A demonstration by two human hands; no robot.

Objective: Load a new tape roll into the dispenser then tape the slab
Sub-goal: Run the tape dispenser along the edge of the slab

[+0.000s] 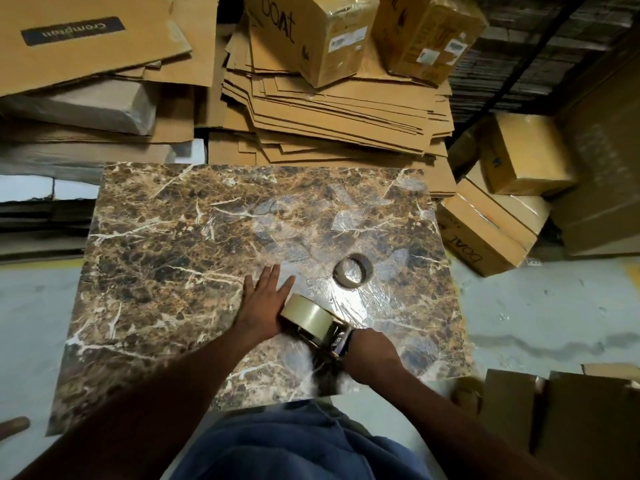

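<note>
A brown marble slab (166, 258) lies flat in front of me, with clear tape strips and plastic film glinting on its right half. My left hand (263, 303) rests flat on the slab, fingers spread. Right beside it sits the tape dispenser (332, 336) carrying a full clear tape roll (306, 317). My right hand (369, 355) grips the dispenser's handle near the slab's near edge. An empty cardboard tape core (353, 270) lies on the slab just beyond the dispenser.
Stacks of flattened cardboard (332, 112) lie beyond the slab. Sealed cartons (526, 154) sit at the right, and more cardboard (554, 410) at the near right. Grey floor (540, 306) shows on both sides. My knee in blue cloth (298, 445) is at the bottom.
</note>
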